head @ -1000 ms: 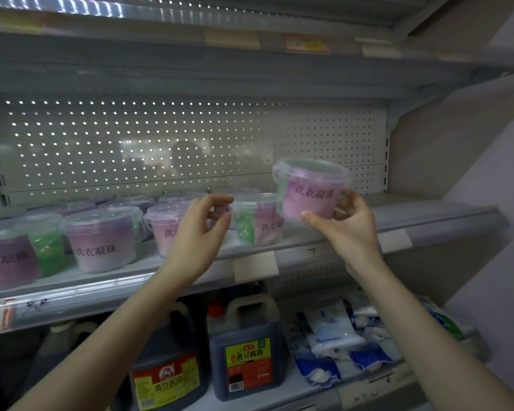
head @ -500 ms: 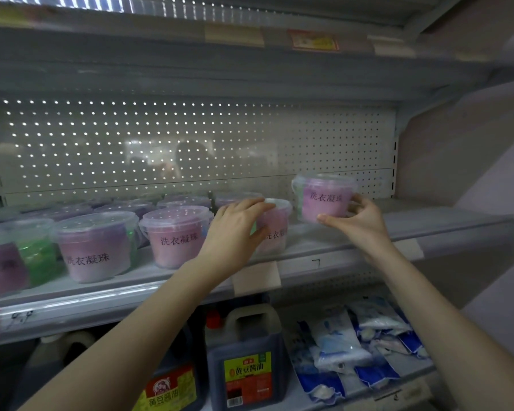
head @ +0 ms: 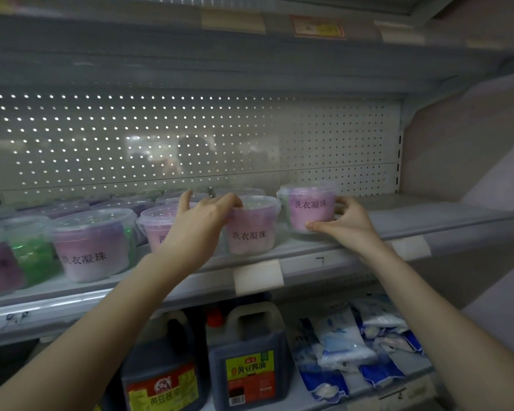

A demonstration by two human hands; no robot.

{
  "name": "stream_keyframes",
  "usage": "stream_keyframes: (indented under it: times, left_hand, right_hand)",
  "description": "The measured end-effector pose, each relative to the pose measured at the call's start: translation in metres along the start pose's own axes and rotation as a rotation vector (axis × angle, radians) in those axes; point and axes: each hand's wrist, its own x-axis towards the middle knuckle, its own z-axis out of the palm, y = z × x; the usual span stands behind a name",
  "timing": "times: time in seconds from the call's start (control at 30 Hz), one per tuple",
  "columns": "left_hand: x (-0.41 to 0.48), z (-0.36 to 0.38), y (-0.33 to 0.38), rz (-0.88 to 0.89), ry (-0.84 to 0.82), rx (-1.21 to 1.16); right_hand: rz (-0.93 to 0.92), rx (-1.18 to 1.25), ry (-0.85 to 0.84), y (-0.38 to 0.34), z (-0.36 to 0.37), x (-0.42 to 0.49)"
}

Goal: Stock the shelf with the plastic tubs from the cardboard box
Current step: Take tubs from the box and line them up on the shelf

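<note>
Right hand (head: 347, 223): grip closed on the end tub (head: 310, 207), thumb at its lower front edge and fingers round its right side. The tub stands upright on the right part of the shelf (head: 428, 221), set back from the front lip; whether its base bears fully on the shelf cannot be told. It is a clear plastic tub with a translucent snap lid, pink-purple contents and black Chinese characters across the front. Left hand (head: 202, 223): grip curled over the left rim and lid of the neighbouring tub (head: 251, 229), of the same make, just beside the end tub and nearer the shelf lip. Further tubs (head: 92, 244) run leftward along the shelf in rows, one with green contents (head: 33, 256). A perforated back panel (head: 190, 137) stands behind. A blank tag (head: 257, 275) hangs on the shelf lip. Below are dark soy sauce jugs (head: 247, 360) and white and blue bags (head: 347, 342).
</note>
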Motion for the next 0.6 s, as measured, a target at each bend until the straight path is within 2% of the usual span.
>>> stream_keyframes:
  times: [0.13,0.27,0.37,0.5,0.6]
  left_hand:
    - [-0.001,-0.002,0.000,0.006,-0.020,0.032]
    - [-0.003,-0.007,0.010,0.001,-0.042,0.021]
    - [-0.004,-0.013,0.015,-0.001,-0.017,-0.041]
    - [-0.001,-0.016,0.016,-0.006,-0.018,-0.106]
    - [0.003,-0.018,0.019,-0.011,-0.012,-0.145]
  right_hand:
    - [0.063,-0.095,-0.118,-0.004,0.004,0.005]
    - [0.047,-0.306,-0.235,-0.012,0.003,0.004]
    - [0.050,-0.371,-0.213,-0.020,-0.001,0.001]
    - [0.022,-0.301,-0.072,-0.024,0.000,0.004]
    - [-0.021,-0.321,-0.075,-0.027,0.008,0.010]
